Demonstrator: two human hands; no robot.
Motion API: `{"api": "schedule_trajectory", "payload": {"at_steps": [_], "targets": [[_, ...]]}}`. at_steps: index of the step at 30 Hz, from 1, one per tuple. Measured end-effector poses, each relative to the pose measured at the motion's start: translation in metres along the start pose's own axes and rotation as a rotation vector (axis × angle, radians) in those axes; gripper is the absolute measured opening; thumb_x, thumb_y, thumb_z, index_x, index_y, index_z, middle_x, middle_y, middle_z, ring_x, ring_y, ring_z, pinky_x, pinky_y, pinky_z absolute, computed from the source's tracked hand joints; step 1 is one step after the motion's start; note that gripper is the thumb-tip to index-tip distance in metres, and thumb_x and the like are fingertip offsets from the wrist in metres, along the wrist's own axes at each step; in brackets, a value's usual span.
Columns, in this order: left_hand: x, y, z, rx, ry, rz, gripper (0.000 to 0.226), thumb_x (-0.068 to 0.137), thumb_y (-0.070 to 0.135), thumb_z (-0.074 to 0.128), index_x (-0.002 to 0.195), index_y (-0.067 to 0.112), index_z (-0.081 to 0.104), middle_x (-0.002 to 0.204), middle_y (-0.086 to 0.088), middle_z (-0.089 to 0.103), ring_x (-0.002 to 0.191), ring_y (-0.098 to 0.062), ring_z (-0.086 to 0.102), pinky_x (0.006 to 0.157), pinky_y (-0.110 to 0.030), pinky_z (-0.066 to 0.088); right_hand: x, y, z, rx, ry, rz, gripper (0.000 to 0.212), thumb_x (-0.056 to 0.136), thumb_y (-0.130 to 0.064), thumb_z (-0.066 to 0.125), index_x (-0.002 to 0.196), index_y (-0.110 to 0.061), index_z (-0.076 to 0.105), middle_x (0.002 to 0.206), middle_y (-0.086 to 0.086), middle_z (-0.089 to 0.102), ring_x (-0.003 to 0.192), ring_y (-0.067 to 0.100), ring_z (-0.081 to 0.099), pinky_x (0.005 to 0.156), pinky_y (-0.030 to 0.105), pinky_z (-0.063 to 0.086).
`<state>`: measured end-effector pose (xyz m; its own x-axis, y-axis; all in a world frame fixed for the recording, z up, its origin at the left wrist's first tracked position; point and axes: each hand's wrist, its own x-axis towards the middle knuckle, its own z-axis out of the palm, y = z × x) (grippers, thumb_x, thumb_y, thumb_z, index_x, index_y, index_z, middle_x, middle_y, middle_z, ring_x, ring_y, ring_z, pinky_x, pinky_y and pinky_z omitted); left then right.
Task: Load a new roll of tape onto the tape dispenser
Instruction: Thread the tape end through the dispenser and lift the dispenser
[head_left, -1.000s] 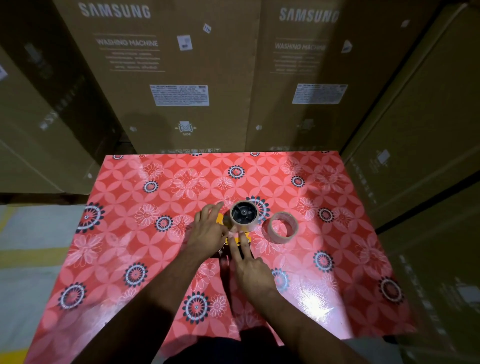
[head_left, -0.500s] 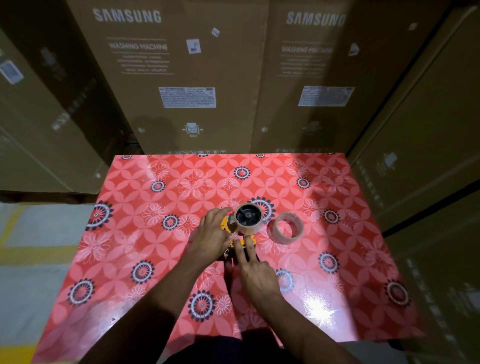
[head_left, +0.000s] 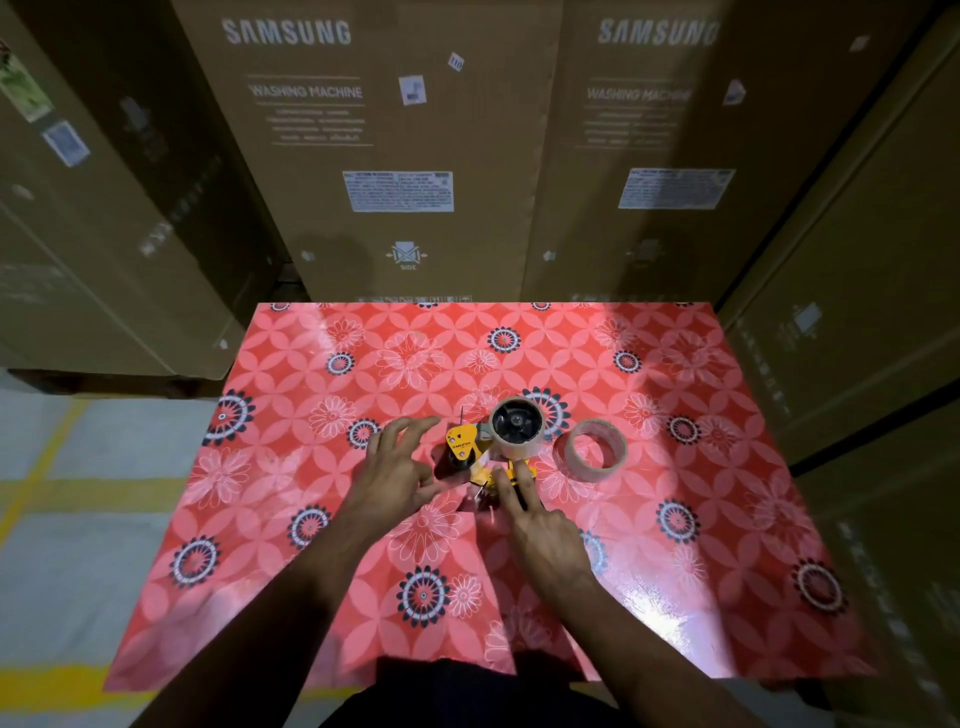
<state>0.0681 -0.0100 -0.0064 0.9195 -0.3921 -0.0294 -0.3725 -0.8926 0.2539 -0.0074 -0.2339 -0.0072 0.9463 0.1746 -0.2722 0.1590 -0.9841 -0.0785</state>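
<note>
A yellow tape dispenser (head_left: 464, 446) lies on the red flowered table (head_left: 675, 571) near its middle. A roll of tape (head_left: 517, 427) sits on the dispenser's black hub. A second, thinner brownish roll (head_left: 596, 450) lies flat on the table just to the right. My left hand (head_left: 397, 475) hovers at the dispenser's left with its fingers spread and nothing in it. My right hand (head_left: 540, 525) has two fingers stretched forward, pressing on the dispenser's lower yellow part below the hub.
Tall brown washing machine cartons (head_left: 374, 156) stand close behind the table and along its right side (head_left: 857, 312). To the left the grey floor (head_left: 78, 519) with yellow lines shows below the table edge.
My left hand has lifted off the dispenser and spread its fingers, which uncovers the yellow head. My right fingers stay on the dispenser's lower part.
</note>
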Motion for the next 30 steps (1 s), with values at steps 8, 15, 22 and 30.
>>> {"api": "schedule_trajectory", "payload": {"at_steps": [8,15,22,30], "targets": [[-0.019,-0.027,-0.005,0.079,0.02,-0.037,0.027,0.079,0.059,0.07,0.066,0.036,0.071,0.164,0.021,0.012,0.152,-0.022,0.008,0.118,-0.058,0.015,0.013,0.016,0.024,-0.017,0.099,0.019,0.108,0.066,-0.003,0.079,0.157,-0.022,0.023,0.166,0.011,0.025,0.033,0.023,0.054,0.036,0.024,0.011],[-0.025,-0.025,-0.009,0.049,0.036,0.0,0.024,0.08,0.056,0.071,0.066,0.036,0.069,0.163,0.023,0.012,0.152,-0.021,0.003,0.118,-0.056,0.008,0.013,0.025,0.02,0.038,0.164,-0.047,0.082,0.082,-0.029,0.075,0.154,-0.027,0.033,0.165,0.003,0.032,0.033,0.025,0.054,0.033,0.023,0.024],[-0.037,-0.034,-0.012,0.055,-0.017,-0.048,0.026,0.082,0.052,0.071,0.065,0.033,0.07,0.165,0.019,0.011,0.153,-0.021,-0.001,0.118,-0.054,0.003,0.007,0.016,0.002,0.025,0.134,-0.028,0.074,0.086,-0.026,0.068,0.154,-0.024,0.038,0.163,0.005,0.034,0.054,0.033,0.067,0.038,0.03,0.039],[-0.036,-0.028,-0.01,0.146,-0.019,-0.046,0.027,0.083,0.051,0.071,0.066,0.031,0.071,0.165,0.011,0.02,0.151,-0.024,0.009,0.118,-0.056,0.011,0.026,-0.016,-0.006,-0.032,0.13,-0.046,0.074,0.084,-0.019,0.077,0.148,0.0,0.044,0.151,0.022,0.049,0.144,0.039,0.04,0.117,0.05,0.032]]}}
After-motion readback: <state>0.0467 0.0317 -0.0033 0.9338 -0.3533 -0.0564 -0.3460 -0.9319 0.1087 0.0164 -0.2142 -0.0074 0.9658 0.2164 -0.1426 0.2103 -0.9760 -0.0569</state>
